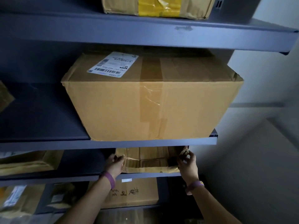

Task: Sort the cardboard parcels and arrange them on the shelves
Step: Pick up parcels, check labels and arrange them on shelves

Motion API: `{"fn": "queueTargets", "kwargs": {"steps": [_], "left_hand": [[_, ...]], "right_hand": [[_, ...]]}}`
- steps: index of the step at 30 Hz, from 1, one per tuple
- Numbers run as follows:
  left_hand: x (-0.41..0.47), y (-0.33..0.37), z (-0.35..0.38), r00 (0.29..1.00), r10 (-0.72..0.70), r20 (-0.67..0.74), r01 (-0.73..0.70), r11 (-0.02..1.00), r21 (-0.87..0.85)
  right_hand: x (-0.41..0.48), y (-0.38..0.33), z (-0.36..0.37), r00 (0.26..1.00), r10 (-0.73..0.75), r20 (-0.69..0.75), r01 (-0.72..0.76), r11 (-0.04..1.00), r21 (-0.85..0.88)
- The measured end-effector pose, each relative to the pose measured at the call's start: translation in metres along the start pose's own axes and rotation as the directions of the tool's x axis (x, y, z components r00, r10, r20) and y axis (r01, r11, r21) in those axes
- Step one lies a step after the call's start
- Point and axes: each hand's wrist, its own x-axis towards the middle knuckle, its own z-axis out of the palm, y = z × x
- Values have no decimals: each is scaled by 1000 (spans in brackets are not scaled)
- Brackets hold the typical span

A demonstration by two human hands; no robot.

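A grey metal shelving unit (pixel 113 143) is seen against a pale wall (pixel 262 88), in dim light. A worn cardboard parcel (pixel 150 160) is held on the third shelf down, gripped at its left end by the left hand (pixel 115 164) and at its right corner by the right hand (pixel 188 167), fingers curled onto the cardboard. A large taped box (pixel 152 102) bearing a shipping label (pixel 113 64) is set on the shelf above, overhanging the front edge. A box with yellow tape (pixel 159 7) is placed on the top shelf. Purple wristbands (pixel 110 179) are worn on both wrists.
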Motion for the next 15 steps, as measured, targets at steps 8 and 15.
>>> {"fn": "queueTargets", "kwargs": {"steps": [8, 15], "left_hand": [[-50, -41, -40, 998, -55, 20, 56, 996, -71], [-101, -99, -86, 995, -98, 2, 98, 994, 54]], "right_hand": [[-38, 58, -16, 998, 40, -52, -40, 999, 9], [-136, 97, -30, 995, 91, -44, -86, 992, 95]]}}
